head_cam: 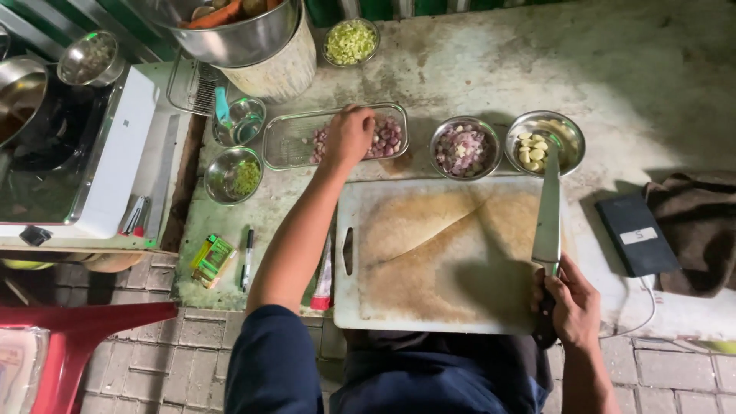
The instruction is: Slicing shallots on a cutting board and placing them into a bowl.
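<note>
Head view, looking straight down on the work surface, a stained pale slab.

Left hand is reached forward into the clear rectangular glass dish, fingers curled down over the small reddish shallots lying at the dish's right end. I cannot tell whether the fingers have closed on any; the back of the hand hides them.

Right hand is wrapped tight around the dark handle of the cleaver. Blade lies flat-on along the right edge of the white cutting board, tip pointing away toward the steel bowl of peeled garlic cloves. Board itself carries nothing, only brown staining.

Just left of the garlic sits a steel bowl of chopped shallot, touching neither dish nor board as far as I can see.

Judgement: the step in hand is fetching whole shallots from the dish for the board; the chopped bowl suggests the work is partly done. I judge the next move calls for a firm pinch on a few shallots, a short carry back to the board's middle, and the blade kept well aside until the left fingers are set.
</note>
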